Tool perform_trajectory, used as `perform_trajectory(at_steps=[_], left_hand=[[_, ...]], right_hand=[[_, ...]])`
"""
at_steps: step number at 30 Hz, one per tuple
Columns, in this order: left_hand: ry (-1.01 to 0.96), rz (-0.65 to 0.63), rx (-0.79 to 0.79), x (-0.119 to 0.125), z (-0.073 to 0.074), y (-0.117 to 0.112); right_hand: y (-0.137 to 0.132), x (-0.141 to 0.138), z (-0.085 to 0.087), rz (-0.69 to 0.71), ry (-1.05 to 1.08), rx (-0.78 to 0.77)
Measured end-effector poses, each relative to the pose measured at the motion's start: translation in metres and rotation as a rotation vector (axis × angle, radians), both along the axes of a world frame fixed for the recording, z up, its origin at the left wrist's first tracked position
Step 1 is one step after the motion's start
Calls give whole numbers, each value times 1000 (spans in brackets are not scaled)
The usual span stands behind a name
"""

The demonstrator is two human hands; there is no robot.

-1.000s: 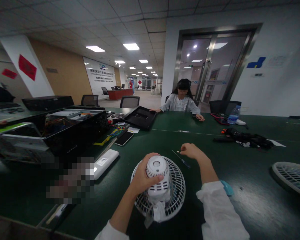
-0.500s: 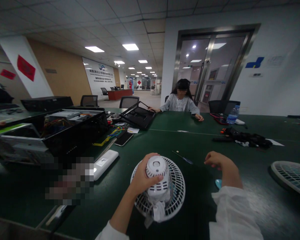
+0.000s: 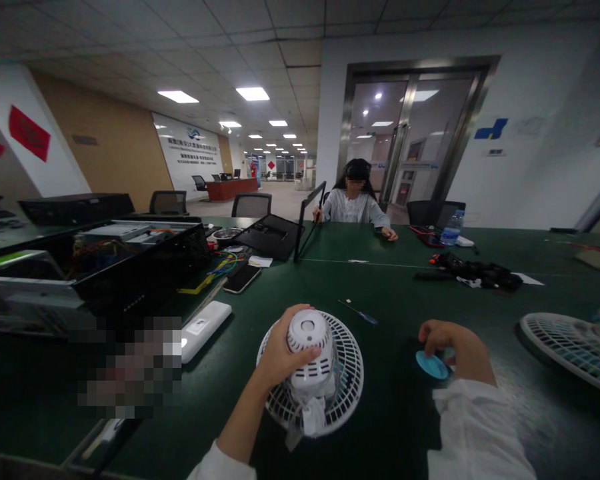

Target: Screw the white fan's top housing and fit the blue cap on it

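A small white fan (image 3: 311, 373) lies face down on the dark green table (image 3: 390, 280), its motor housing pointing up. My left hand (image 3: 280, 353) is wrapped round that housing. My right hand (image 3: 455, 347) rests on the table to the right of the fan, its fingers curled over a small blue round cap (image 3: 431, 365) and touching it. A thin screwdriver (image 3: 359, 312) with a blue handle lies just beyond the fan, free of both hands.
An open computer case (image 3: 95, 267), a white box (image 3: 203, 321) and a phone (image 3: 242, 279) sit at the left. A person across the table lifts a laptop lid (image 3: 309, 223). A second fan grille (image 3: 570, 343) lies at the right, cables (image 3: 473, 272) and a water bottle (image 3: 451, 229) beyond.
My right hand has drawn back from beside the screwdriver to the blue cap at the right. The person opposite has raised the laptop lid. My left hand has kept its hold on the fan.
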State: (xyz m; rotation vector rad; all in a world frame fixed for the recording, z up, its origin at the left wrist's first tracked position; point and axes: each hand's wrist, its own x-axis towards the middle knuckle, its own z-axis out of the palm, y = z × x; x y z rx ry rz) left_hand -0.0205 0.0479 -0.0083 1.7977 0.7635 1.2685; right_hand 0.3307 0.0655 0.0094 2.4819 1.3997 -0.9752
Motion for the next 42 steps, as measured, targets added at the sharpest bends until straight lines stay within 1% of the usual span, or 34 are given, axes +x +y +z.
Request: perform_trajectory(at_steps=[3,10,13,17,20,22,24,26,29,31,32,33,34,36,39,42], left_hand=[[-2,-8,-3,0,1,0],[7,10,-1,0,3,-1],[16,8,3,0,2,-1],[4,3,15,0,0,0],[3,2,8,0,1,0],[2,2,7,0,2,-1],[1,10,9,0,2,-1],[1,18,13,0,2,-1],[5,18,25,0,1,-1],[6,15,27,0,-1,0],[4,17,23,0,-1,0],[1,21,15,1,-2,1],[-7,25,9,1,-2,1],[-37,31,4,3,-4,1],[-89,22,4,4,-6,2],[-63,16,-21,3,-4,1]], right_hand=[[4,0,-3,-19,-20,29],[31,1,-10,-46,-169,196],[33,0,-11,-47,-196,207],[28,-6,-14,-63,-233,210],[25,-12,-8,-56,-249,250],[23,-18,4,-11,-237,322],[22,-29,23,64,-214,435],[18,-49,46,165,-180,583],[6,-96,76,394,-53,804],[-6,-133,88,556,46,890],[-13,-150,90,658,111,930],[-19,-165,91,836,217,1006],[-24,-178,91,969,267,1042],[-32,-197,88,1107,248,1058],[-36,-207,84,1140,136,1013],[-36,-205,83,1136,58,1011]])
